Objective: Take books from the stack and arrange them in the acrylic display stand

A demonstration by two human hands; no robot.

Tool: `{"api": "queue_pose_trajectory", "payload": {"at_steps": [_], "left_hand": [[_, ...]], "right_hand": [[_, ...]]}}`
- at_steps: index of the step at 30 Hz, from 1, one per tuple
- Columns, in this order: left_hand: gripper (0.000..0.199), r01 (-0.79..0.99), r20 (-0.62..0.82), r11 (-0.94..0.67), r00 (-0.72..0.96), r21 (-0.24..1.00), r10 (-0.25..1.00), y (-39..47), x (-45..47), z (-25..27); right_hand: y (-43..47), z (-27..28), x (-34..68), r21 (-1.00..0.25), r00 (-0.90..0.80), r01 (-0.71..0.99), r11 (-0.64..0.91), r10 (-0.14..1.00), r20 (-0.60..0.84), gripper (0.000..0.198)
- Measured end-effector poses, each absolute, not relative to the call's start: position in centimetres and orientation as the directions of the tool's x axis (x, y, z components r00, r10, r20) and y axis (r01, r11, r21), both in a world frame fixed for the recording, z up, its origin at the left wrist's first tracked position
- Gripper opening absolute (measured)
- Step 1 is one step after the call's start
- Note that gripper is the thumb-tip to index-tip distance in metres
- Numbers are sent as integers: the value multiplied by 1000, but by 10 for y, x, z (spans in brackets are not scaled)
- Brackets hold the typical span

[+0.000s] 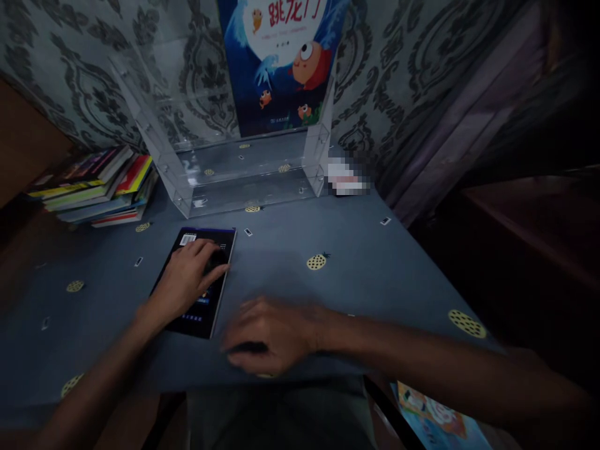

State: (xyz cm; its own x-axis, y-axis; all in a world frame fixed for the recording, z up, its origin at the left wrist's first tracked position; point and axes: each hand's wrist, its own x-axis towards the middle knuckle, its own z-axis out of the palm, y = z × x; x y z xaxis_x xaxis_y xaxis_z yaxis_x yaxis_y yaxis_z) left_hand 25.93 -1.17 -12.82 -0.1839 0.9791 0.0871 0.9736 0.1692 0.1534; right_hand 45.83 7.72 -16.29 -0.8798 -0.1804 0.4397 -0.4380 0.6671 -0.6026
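Quietly, at a dim table, you lay your left hand (187, 272) palm down across a dark book (206, 309) left of the frame's center, its barcode showing near the top edge. Your thumb stands apart from your fingers and reaches the cover's right edge; the grip is wide, resting on the book rather than closed around it. Your right hand (267, 334), blurred at lower center, curls just beside the book's lower right corner; whether it holds anything, you cannot tell from this angle. Beyond your hands, a clear rack (262, 192) spans the upper center, with a blue picture book (284, 69) bearing orange fish upright at its back. A pile of books (100, 187) sits at the left, unevenly stacked. A pixelated white item (347, 178) lies just right of the rack on the pineapple-print tablecloth (290, 231), while another colorful book (438, 415) shows at lower right, below the table's edge.
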Motion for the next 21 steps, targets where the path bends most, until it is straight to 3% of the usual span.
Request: {"api": "queue_pose_trajectory", "payload": {"at_steps": [2,5,8,11,16,21], "left_hand": [[42,977,81,210,-211,31,974,-5,269,-131],[43,957,50,272,-269,-99,962,8,280,-130],[40,924,14,339,-342,-177,940,23,288,-124],[34,909,-6,367,-376,-198,927,31,293,-119],[28,947,-34,296,-302,-124,953,22,288,-116],[42,990,-40,140,-139,20,989,1,270,-123]], "right_hand": [[88,-163,458,-663,-886,-423,618,-128,446,17],[106,-163,456,-746,-915,-205,633,147,376,22],[123,-162,449,-814,-870,-30,580,386,308,24],[142,-165,438,-852,-806,30,523,517,289,24],[164,-171,424,-887,-755,65,458,604,257,28],[164,-173,423,-877,-801,39,479,539,259,29]]}}
